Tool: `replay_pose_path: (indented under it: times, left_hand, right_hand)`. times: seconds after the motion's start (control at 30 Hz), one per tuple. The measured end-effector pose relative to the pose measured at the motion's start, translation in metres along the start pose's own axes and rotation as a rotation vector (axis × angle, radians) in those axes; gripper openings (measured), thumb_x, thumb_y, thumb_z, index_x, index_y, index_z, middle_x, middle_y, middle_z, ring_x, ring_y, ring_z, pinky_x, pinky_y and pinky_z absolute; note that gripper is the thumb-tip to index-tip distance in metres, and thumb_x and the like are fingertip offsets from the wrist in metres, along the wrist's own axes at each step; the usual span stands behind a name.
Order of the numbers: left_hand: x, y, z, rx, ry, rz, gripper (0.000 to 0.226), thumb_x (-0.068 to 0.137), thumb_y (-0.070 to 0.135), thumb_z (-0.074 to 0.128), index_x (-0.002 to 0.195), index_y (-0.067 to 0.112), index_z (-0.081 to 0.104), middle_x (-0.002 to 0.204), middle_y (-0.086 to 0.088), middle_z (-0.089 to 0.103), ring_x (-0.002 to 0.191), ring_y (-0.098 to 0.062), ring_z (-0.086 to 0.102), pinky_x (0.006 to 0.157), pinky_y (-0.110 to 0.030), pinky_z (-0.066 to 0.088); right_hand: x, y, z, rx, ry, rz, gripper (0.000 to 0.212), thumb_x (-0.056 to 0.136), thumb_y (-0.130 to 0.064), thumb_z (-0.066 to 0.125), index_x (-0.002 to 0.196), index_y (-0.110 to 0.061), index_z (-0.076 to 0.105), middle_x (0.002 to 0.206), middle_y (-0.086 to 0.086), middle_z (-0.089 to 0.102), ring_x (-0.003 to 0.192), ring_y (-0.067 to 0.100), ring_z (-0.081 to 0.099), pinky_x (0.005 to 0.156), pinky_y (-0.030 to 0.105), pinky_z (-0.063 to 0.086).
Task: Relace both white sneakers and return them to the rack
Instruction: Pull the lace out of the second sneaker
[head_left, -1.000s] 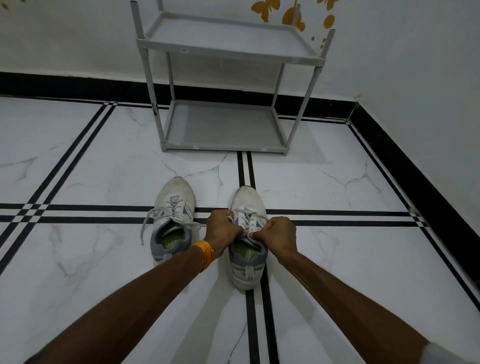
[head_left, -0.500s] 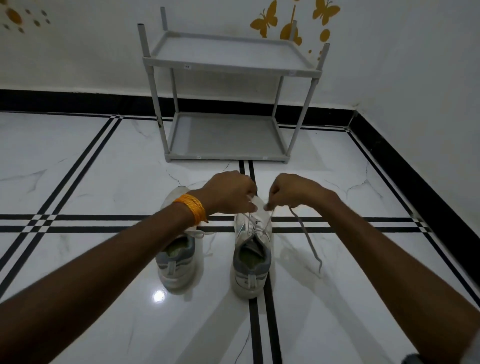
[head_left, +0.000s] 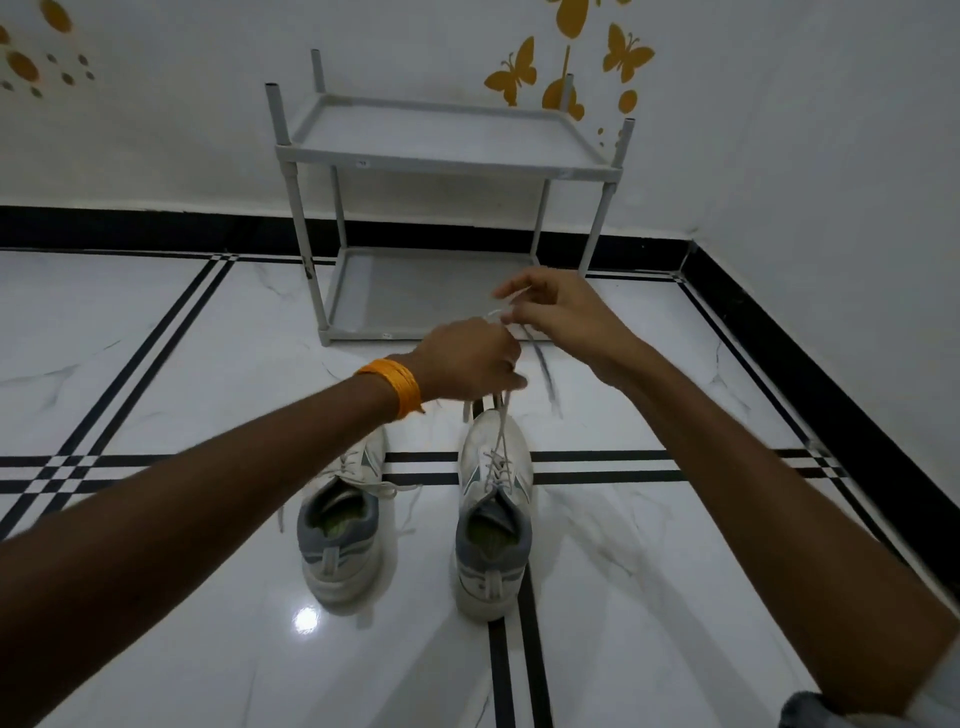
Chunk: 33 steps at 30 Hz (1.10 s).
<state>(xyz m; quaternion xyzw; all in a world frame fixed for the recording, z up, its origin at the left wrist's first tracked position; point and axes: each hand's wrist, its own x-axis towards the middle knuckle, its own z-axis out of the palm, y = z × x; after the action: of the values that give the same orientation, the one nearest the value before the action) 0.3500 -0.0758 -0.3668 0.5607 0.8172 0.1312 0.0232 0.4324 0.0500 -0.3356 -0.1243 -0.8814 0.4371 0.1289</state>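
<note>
Two white sneakers with grey heels stand side by side on the floor, toes toward the rack. The right sneaker has its lace pulled taut upward. My left hand, with an orange band at the wrist, grips the lace above the toe. My right hand pinches a lace end higher up, and a loose end dangles below it. The left sneaker sits partly under my left forearm, its laces loose on the floor. The grey two-shelf rack stands against the wall, both shelves bare.
The white marble floor has black inlay stripes. A black skirting band runs along the far wall and the right wall, which meet in a corner right of the rack. Yellow butterfly stickers decorate the wall.
Both hands have risen from the right sneaker's tongue, drawing the lace up and taut toward the rack. The view has tilted up. The sneakers stayed in place.
</note>
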Motion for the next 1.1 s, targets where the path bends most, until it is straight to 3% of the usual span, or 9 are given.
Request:
replay_pose_path:
  times: [0.1, 0.23, 0.3, 0.4, 0.53, 0.67, 0.83, 0.97, 1.1]
  left_hand:
    - [0.0, 0.001, -0.004, -0.595, -0.004, -0.209, 0.029, 0.091, 0.032, 0.06, 0.073, 0.011, 0.062, 0.065, -0.003, 0.053, 0.054, -0.01, 0.046, 0.048, -0.018, 0.035]
    - [-0.006, 0.005, 0.004, -0.781, -0.027, -0.26, 0.026, 0.092, 0.022, 0.056, 0.069, 0.01, 0.057, 0.059, 0.0, 0.046, 0.048, -0.008, 0.04, 0.045, -0.018, 0.033]
    - [-0.006, 0.007, 0.006, -0.824, -0.015, -0.272, 0.028, 0.093, 0.017, 0.053, 0.065, 0.012, 0.055, 0.057, 0.001, 0.046, 0.045, -0.005, 0.04, 0.043, -0.016, 0.032]
    - [-0.007, 0.01, 0.006, -0.894, 0.0, -0.278, 0.03, 0.094, 0.016, 0.049, 0.065, 0.012, 0.054, 0.053, 0.005, 0.046, 0.039, -0.001, 0.04, 0.044, -0.016, 0.032]
    - [-0.011, 0.001, 0.007, -1.057, -0.05, -0.324, 0.018, 0.092, 0.024, 0.055, 0.077, 0.013, 0.054, 0.056, 0.006, 0.039, 0.046, -0.007, 0.033, 0.044, -0.019, 0.026]
    - [-0.016, -0.019, 0.015, -1.378, -0.132, -0.341, 0.024, 0.08, 0.005, 0.068, 0.081, 0.017, 0.048, 0.062, 0.001, 0.044, 0.052, -0.009, 0.037, 0.046, -0.019, 0.028]
    - [-0.011, -0.002, 0.036, -0.846, 0.143, -0.292, 0.06, 0.061, -0.005, 0.075, 0.115, 0.007, 0.052, 0.088, -0.013, 0.063, 0.075, -0.023, 0.059, 0.055, -0.028, 0.049]
    - [-0.013, 0.006, 0.041, -0.256, 0.518, -0.142, 0.034, 0.077, -0.004, 0.062, 0.108, 0.004, 0.05, 0.07, -0.007, 0.058, 0.055, -0.019, 0.05, 0.048, -0.017, 0.03]
    - [-0.02, -0.006, 0.045, -0.141, 0.55, -0.025, 0.025, 0.087, 0.021, 0.067, 0.101, 0.009, 0.05, 0.062, -0.001, 0.055, 0.046, -0.016, 0.047, 0.045, -0.019, 0.032]
  right_hand:
    - [-0.01, 0.023, -0.003, -0.19, 0.022, 0.123, 0.037, 0.08, -0.003, 0.062, 0.114, -0.018, 0.063, 0.108, 0.002, 0.061, 0.097, 0.015, 0.058, 0.081, 0.028, 0.05]
    - [-0.029, 0.03, 0.01, -0.015, -0.261, 0.184, 0.012, 0.08, -0.007, 0.071, 0.092, -0.008, 0.071, 0.076, -0.003, 0.067, 0.064, -0.002, 0.06, 0.061, 0.016, 0.045]
    - [-0.031, 0.029, 0.014, 0.058, -0.185, 0.142, 0.009, 0.084, -0.007, 0.069, 0.091, -0.005, 0.073, 0.073, -0.002, 0.067, 0.056, -0.007, 0.059, 0.051, 0.005, 0.04]
    - [-0.032, 0.031, 0.012, 0.057, -0.143, 0.111, 0.011, 0.086, -0.008, 0.065, 0.089, -0.01, 0.075, 0.068, -0.001, 0.065, 0.051, -0.006, 0.051, 0.049, 0.006, 0.038]
    - [-0.032, 0.03, 0.012, 0.108, 0.039, 0.124, 0.016, 0.087, -0.016, 0.062, 0.082, -0.006, 0.074, 0.062, 0.0, 0.06, 0.054, 0.005, 0.051, 0.052, 0.019, 0.041]
    - [-0.027, 0.013, 0.006, 0.417, 0.153, 0.21, 0.022, 0.092, -0.016, 0.051, 0.075, -0.009, 0.062, 0.062, 0.004, 0.056, 0.054, 0.013, 0.05, 0.053, 0.027, 0.04]
    - [-0.018, -0.012, 0.02, 0.541, -0.064, 0.097, 0.015, 0.095, -0.014, 0.057, 0.095, -0.001, 0.064, 0.072, 0.008, 0.064, 0.06, 0.014, 0.061, 0.056, 0.023, 0.051]
    - [-0.013, 0.0, 0.023, 0.727, 0.144, 0.156, 0.01, 0.092, -0.011, 0.061, 0.095, -0.003, 0.065, 0.076, 0.007, 0.067, 0.063, 0.012, 0.066, 0.058, 0.021, 0.056]
    - [-0.011, 0.034, 0.024, 1.067, 0.316, 0.429, 0.006, 0.092, 0.003, 0.056, 0.092, 0.003, 0.062, 0.079, 0.015, 0.065, 0.069, 0.019, 0.067, 0.061, 0.023, 0.06]
